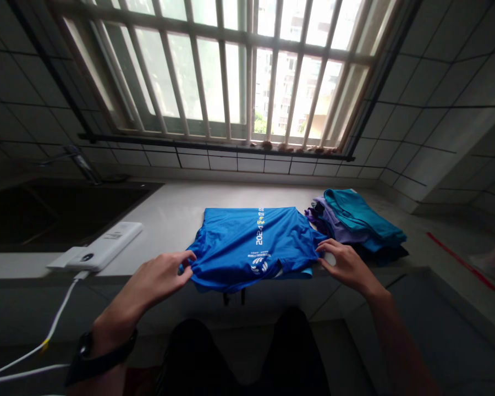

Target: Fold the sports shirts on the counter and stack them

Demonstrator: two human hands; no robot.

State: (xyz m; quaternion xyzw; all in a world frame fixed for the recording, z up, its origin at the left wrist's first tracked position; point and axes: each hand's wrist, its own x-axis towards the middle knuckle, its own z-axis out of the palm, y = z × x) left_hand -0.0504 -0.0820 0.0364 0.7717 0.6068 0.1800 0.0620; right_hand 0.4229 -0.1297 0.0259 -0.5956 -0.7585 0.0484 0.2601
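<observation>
A blue T-shirt point(231, 242) with white and yellow print lies spread on the white counter, its near edge hanging over the front. My left hand point(165, 278) pinches the shirt's left near corner between thumb and fingers. At the opposite side, my right hand point(344, 264) grips the right near corner in a pinch. The cloth stretches between both hands, with creases toward the left one. A strip of lighter blue fabric point(303, 273) shows beneath its near right edge.
Right of the shirt sits a stack of folded clothes point(361, 217), teal on top. On the left, a white power bank point(117, 242) with a cable point(61, 308) lies before a dark sink point(66, 212) and faucet point(82, 165). A barred window point(231, 71) is behind.
</observation>
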